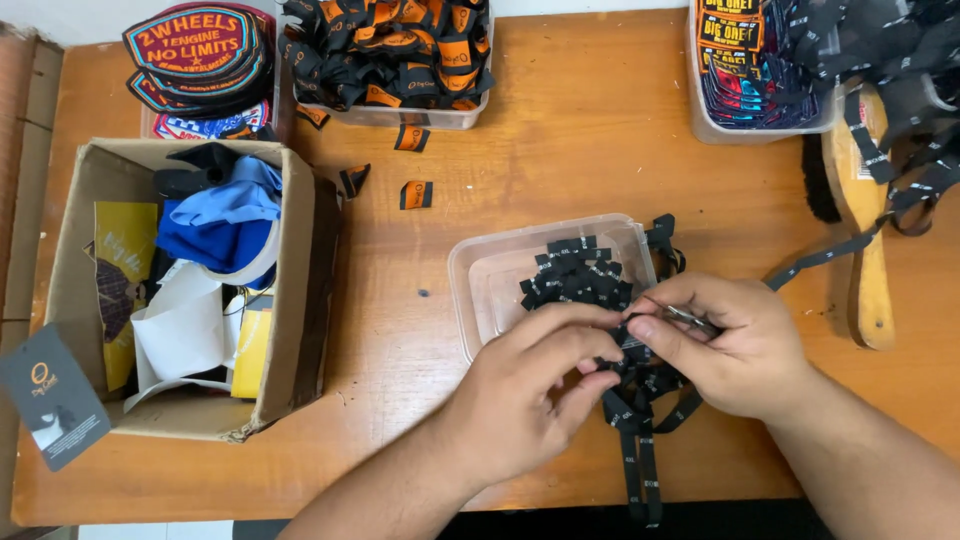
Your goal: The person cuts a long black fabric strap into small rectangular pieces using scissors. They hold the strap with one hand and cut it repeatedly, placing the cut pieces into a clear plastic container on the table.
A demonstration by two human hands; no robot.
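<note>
My left hand [535, 385] pinches a black woven label ribbon [640, 440] that hangs in loops over the table's front edge. My right hand [735, 345] holds small metal scissors [678, 313] with the tips at the ribbon between my two hands. Just behind the hands stands a clear plastic tub [480, 275] holding several cut black labels [578, 272]. The ribbon's far end runs right and up toward a tangled black pile [905, 60].
A cardboard box [300, 260] with cloth and paper sits at left. Behind it lie stacked embroidered patches [195, 50], a tub of orange-black labels [395, 50], another tub of patches [740, 70], and a wooden brush [870, 230] at right. Loose labels [416, 194] lie mid-table.
</note>
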